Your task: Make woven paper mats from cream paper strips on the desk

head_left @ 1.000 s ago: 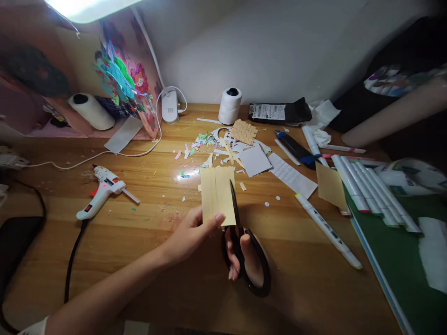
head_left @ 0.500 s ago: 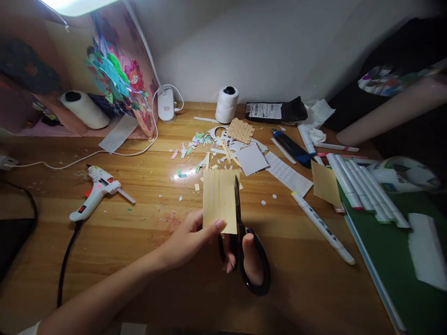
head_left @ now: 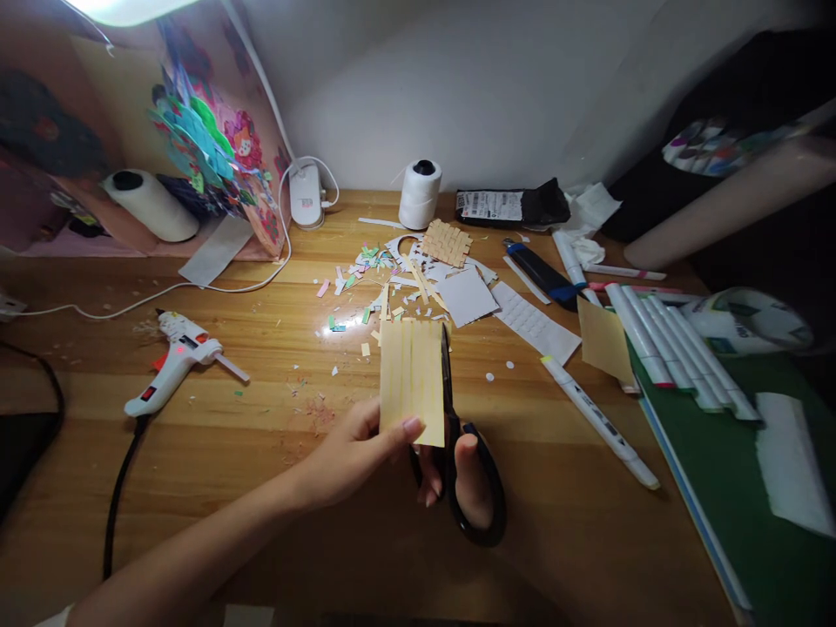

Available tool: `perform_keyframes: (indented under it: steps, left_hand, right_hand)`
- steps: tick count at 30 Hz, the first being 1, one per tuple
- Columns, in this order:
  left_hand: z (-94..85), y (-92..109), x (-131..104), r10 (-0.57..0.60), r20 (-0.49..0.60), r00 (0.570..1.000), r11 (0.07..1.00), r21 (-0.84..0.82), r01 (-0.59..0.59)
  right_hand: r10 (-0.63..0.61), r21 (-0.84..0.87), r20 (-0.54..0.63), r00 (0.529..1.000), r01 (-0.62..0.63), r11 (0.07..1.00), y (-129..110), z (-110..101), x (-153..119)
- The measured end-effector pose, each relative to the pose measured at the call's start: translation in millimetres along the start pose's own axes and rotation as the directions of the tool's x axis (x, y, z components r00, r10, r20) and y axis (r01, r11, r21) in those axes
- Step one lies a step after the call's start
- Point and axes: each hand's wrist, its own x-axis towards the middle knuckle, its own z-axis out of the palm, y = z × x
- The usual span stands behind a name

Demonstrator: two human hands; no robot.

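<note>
My left hand [head_left: 366, 448] pinches the lower left part of a tan piece of paper [head_left: 411, 374], its thumb lying on the front face. Yellow vertical lines run down the paper. My right hand [head_left: 471, 479] has its fingers through the black handles of a pair of scissors [head_left: 502, 514]. The scissor blades point away from me along the paper's right edge, and part of them is behind the sheet. Beyond the paper lie a small woven tan piece [head_left: 448, 243], a white paper square [head_left: 466, 296] and many coloured scraps [head_left: 371, 258].
A glue gun [head_left: 176, 357] with a lit red light lies at the left, its cord trailing forward. Thread spool [head_left: 420, 196], utility knife [head_left: 539, 272] and black packet [head_left: 513, 205] sit towards the wall. Several markers [head_left: 679, 348] rest on a green mat [head_left: 705, 470] at the right.
The paper has shifted slightly down against the scissors, with my left hand still on it. The whole view has moved a little, so the desk items appear slightly further left.
</note>
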Motion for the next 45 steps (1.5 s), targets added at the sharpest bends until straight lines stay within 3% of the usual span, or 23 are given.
perform_keyframes:
  steps: [6,11,20,24,31,34,36,40,45]
  left_hand:
    - [-0.8,-3,-1,0.026,-0.102,0.994,0.997,0.071,-0.019]
    - [0.1,-3,-1,0.037,-0.117,0.992,0.996,0.079,-0.028]
    - [0.9,-3,1,0.018,-0.064,0.998,0.998,0.055,-0.015]
    - [0.6,-3,0,0.018,-0.091,0.996,0.999,0.041,-0.015]
    - [1.5,0,1,0.005,-0.078,0.997,1.000,0.010,-0.004]
    - [-1.8,0,3,-0.004,-0.096,0.995,1.000,-0.008,0.003]
    - [-7.3,1,5,0.018,-0.218,0.976,0.999,0.034,-0.010]
    - [-23.8,6,10,0.126,-0.474,0.872,0.979,0.201,-0.032]
    - [-37.6,9,13,0.225,-0.526,0.820,0.948,0.312,-0.060]
  right_hand:
    - [-0.037,0.031,-0.065,0.997,0.040,0.999,15,3,3]
    - [-0.102,0.027,-0.103,0.989,0.106,0.994,29,4,4]
    - [-0.105,-0.004,-0.115,0.988,0.105,0.994,30,2,4]
    - [-0.095,0.023,-0.126,0.988,0.099,0.995,31,1,4]
    - [-0.101,0.024,-0.081,0.992,0.103,0.994,22,1,5]
    - [-0.120,0.097,-0.057,0.991,0.125,0.987,22,3,6]
    - [-0.099,0.175,-0.004,0.995,0.098,0.980,23,4,5]
    - [-0.032,0.185,0.127,0.991,0.008,0.983,23,6,-1]
    - [0.030,0.160,0.219,0.975,-0.066,0.985,19,8,-10]
